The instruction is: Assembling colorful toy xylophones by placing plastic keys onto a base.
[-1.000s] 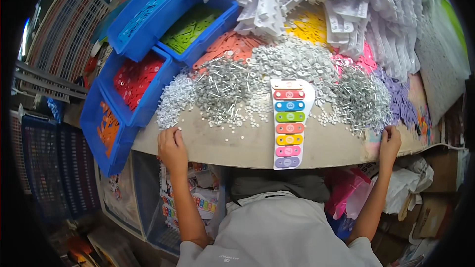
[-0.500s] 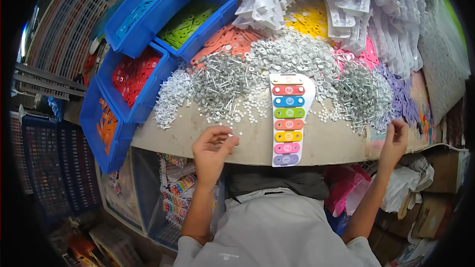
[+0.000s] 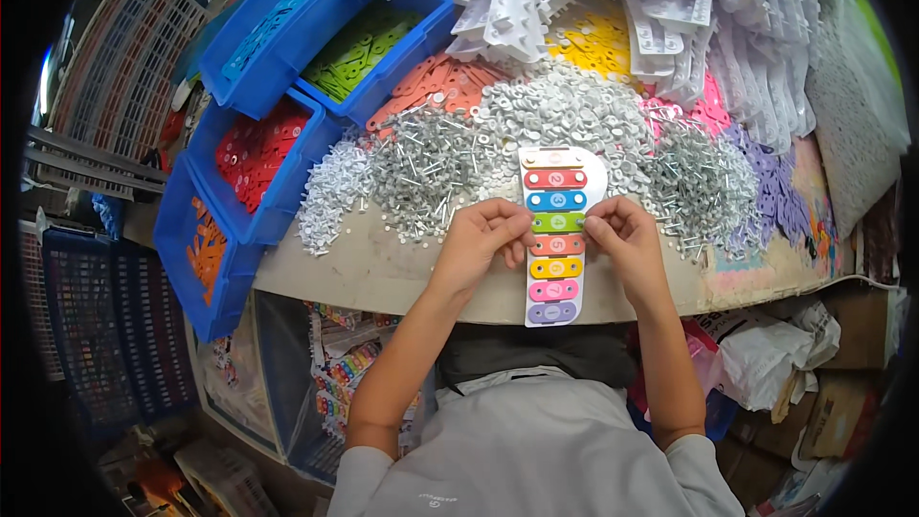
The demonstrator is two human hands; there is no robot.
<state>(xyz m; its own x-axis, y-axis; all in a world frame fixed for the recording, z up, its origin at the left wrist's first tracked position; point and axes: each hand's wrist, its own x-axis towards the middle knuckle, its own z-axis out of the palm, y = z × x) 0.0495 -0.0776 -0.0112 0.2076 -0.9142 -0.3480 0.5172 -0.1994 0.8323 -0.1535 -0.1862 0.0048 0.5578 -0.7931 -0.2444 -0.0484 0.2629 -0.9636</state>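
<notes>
A white toy xylophone [image 3: 595, 177] lies on the table before me, its narrow end at the front edge. Coloured bars run across it: red, blue, green [image 3: 559, 222], orange, yellow, pink and purple. White caps show at the ends of the upper bars; the lower ones have bare holes. My left hand [image 3: 486, 244] is closed in a pinch at the green bar's left end; what its fingertips hold is too small to make out. At that bar's right end, my right hand [image 3: 627, 241] pinches a small silver nail [image 3: 580, 222].
Behind the toy lie heaps of white washers [image 3: 574, 101], silver nails [image 3: 421, 168], more nails [image 3: 704, 177] and small white pieces [image 3: 333, 187]. Blue bins [image 3: 273, 220] of coloured bars stand left. White plastic xylophone bases [image 3: 766, 48] are piled at the back right.
Both hands have come inward to the green bar, the left from the table's front left, the right from beside the right nail heap. The xylophone has barely shifted.
</notes>
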